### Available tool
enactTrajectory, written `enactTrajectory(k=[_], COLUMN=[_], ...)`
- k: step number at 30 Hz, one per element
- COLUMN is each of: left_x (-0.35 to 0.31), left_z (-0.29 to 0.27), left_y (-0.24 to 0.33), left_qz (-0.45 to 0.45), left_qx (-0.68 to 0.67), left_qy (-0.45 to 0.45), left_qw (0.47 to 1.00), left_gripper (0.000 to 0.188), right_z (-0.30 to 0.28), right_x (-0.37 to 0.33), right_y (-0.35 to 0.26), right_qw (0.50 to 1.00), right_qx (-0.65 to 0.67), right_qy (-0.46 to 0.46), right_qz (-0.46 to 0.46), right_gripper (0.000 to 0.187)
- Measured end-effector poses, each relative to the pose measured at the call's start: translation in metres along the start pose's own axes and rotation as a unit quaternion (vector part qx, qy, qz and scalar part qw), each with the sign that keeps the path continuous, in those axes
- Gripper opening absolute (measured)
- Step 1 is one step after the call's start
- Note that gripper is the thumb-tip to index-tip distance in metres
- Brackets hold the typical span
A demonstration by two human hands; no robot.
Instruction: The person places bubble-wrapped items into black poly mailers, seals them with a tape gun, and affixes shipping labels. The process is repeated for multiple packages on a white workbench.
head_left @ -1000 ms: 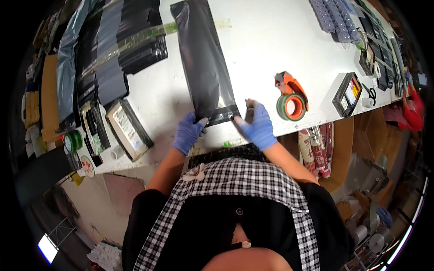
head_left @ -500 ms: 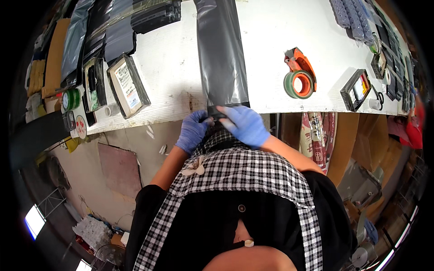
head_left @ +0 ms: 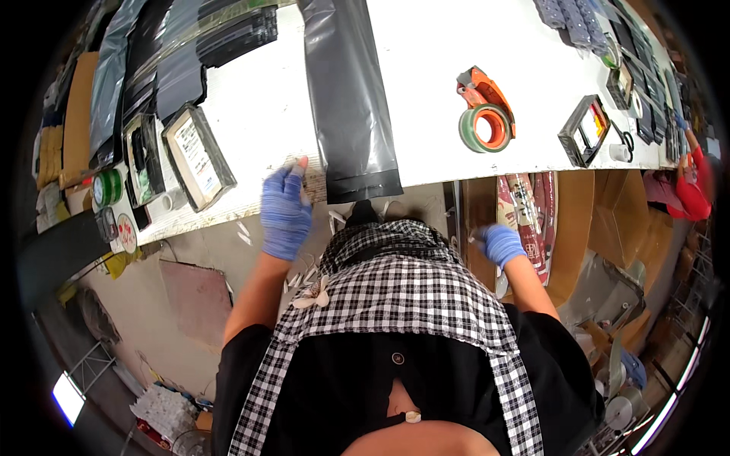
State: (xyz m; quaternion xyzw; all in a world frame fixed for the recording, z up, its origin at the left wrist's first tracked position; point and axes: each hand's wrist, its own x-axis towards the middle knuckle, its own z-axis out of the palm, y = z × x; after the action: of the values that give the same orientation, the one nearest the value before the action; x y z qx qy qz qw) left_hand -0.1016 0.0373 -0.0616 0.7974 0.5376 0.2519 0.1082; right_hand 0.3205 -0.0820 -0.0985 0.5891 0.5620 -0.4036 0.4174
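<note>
A long, glossy dark grey plastic mailing bag [head_left: 351,99] runs across the white table, and its black flap end overhangs the front edge. Close to the bag's left side, my gloved left hand [head_left: 287,213] rests at the table edge with its fingers stretched out, holding nothing I can see. My gloved right hand [head_left: 500,245] is off the table, below the front edge and right of the bag. Its fingers are curled together; a pale blur shows at the tips, too smeared to make out.
An orange tape dispenser [head_left: 487,114] lies right of the bag. Framed boxes [head_left: 199,157] and stacks of dark bags [head_left: 179,83] occupy the left side. Another box [head_left: 584,131] and scissors [head_left: 626,143] sit at right. Cardboard [head_left: 572,228] stands below the table; a person in red [head_left: 690,186] is far right.
Both hands have come off the bag's flap end. The left moved left to the table edge; the right swung right and down, below the edge. The flap now hangs flat.
</note>
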Motion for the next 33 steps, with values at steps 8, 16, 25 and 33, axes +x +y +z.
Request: enactTrajectory(k=[8,16,25,33], left_x=[0.086,0.07,-0.026,-0.046], left_z=[0.047,0.045,0.042,0.05], left_y=[-0.019,-0.033,0.052,0.052], left_qz=[0.466,0.393,-0.255,0.024], left_qx=[-0.093,-0.168,-0.132,0.044], left_qy=[0.01,-0.052,-0.058,0.093], left_qw=[0.88,0.903,0.956,0.994], left_gripper=[0.03,0.014,0.024,0.073], right_z=[-0.142,-0.155,-0.057,-0.056], right_x=[0.026,0.041,-0.007,-0.008], right_y=[-0.118,-0.121,-0.165,-0.156], right_qw=[0.574,0.585,0.676,0.676], right_qx=[-0.044,-0.03,0.614,0.308], right_qy=[0.704,0.628,0.362,0.64], right_qz=[-0.415,-0.512,-0.187,-0.195], right_gripper=[0.027,0.015,0.018,0.041])
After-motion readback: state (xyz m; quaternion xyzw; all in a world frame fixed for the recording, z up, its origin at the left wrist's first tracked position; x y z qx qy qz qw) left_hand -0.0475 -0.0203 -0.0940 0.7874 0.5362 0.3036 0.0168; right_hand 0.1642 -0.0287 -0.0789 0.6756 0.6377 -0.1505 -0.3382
